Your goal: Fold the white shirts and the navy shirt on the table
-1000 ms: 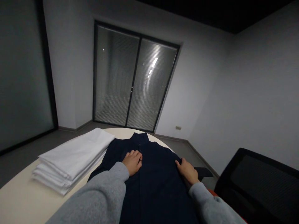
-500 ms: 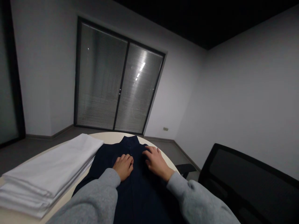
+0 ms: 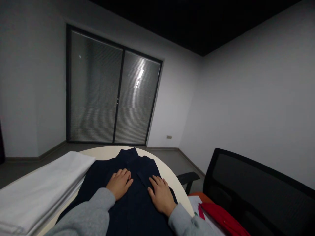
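A dark navy collared shirt (image 3: 134,209) lies front up, its collar pointing at the table's far edge. On the left half of its chest rests my left hand (image 3: 119,184), palm down, fingers slightly bent and thumb apart; no fabric is visibly pinched in it. My right hand (image 3: 161,194) lies flat on the right side of the chest, fingers spread, just below a pocket-like flap. Both hands touch the shirt and hold nothing. The lower part of the shirt runs out of view between my grey sleeves.
A folded stack of white cloth (image 3: 49,190) sits left of the shirt on the round cream table (image 3: 103,152). To the right stands a black mesh-backed chair (image 3: 251,183), with a red item (image 3: 221,218) and white papers on its seat. A glazed door with blinds (image 3: 113,88) is beyond.
My right hand has moved down from near the shirt's shoulder and now lies flat on the chest. My left hand stays on the left chest. The view has turned right, showing the red item.
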`<control>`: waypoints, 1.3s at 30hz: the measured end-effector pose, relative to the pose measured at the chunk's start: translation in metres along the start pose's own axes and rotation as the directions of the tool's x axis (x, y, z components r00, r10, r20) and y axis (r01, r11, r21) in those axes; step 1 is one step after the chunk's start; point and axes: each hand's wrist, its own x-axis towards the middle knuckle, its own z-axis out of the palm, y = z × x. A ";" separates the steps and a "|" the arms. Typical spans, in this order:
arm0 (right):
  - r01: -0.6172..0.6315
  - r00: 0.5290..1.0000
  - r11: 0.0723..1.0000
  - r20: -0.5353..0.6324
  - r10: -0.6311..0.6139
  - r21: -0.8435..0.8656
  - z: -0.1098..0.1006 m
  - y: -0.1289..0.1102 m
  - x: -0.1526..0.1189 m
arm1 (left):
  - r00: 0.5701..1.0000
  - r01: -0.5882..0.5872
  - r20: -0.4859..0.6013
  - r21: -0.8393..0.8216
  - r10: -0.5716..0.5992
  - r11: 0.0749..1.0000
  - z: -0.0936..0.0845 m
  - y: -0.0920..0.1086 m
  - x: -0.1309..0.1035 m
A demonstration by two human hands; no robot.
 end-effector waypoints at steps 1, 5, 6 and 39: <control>0.001 1.000 1.000 0.006 -0.001 0.009 -0.001 0.000 0.000 | 1.000 -0.020 0.007 0.038 0.020 0.999 -0.003 0.007 0.007; 0.013 0.999 0.999 0.042 -0.014 0.040 -0.002 0.001 0.001 | 0.984 -0.147 0.097 -0.024 0.149 0.989 -0.007 0.054 0.053; 0.019 0.999 0.999 0.042 -0.021 0.047 -0.001 0.003 0.001 | 0.977 -0.167 0.126 -0.069 0.174 0.984 -0.003 0.066 0.066; -0.187 0.982 0.982 0.016 0.187 -0.002 -0.034 0.054 -0.074 | 0.939 -0.318 -0.155 -0.048 0.307 0.947 0.053 0.097 0.105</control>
